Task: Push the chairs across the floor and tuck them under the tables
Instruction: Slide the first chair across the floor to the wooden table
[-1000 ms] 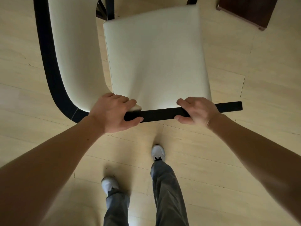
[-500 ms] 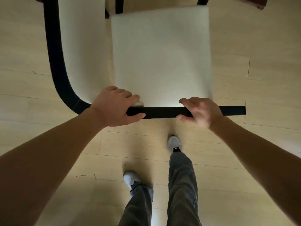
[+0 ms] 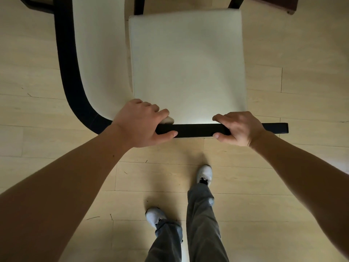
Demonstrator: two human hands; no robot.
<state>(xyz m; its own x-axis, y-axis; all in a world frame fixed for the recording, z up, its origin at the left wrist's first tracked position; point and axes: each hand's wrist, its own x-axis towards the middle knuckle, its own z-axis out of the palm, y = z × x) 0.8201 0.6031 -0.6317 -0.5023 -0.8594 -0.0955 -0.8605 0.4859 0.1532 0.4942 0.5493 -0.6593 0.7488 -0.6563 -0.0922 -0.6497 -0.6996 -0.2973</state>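
Head view, looking straight down: the left hand (image 3: 140, 123) is curled over the black top rail (image 3: 196, 130) of the chair, fingers on the seat side and thumb wrapped under the near edge. The right hand (image 3: 239, 127) grips the same rail further along in the same way, leaving a short black end sticking out past it. Beyond the rail lies the chair's cream seat (image 3: 187, 67), with two dark legs showing at its far edge.

Just to the left of the seat stands a second cream panel (image 3: 98, 53) edged by a curved black frame; it looks like part of another chair. A dark reddish-brown wooden corner (image 3: 273, 4) shows at the top right; whether it belongs to the surface cannot be told. Pale wood floor (image 3: 302, 82) fills the rest. Below the hands are grey trousers (image 3: 204, 224) and two white shoes (image 3: 204, 173), the right one ahead.

Both hands hold the rail at the same places as a second ago. The wooden corner, then well inside the view, now sits at the top edge.
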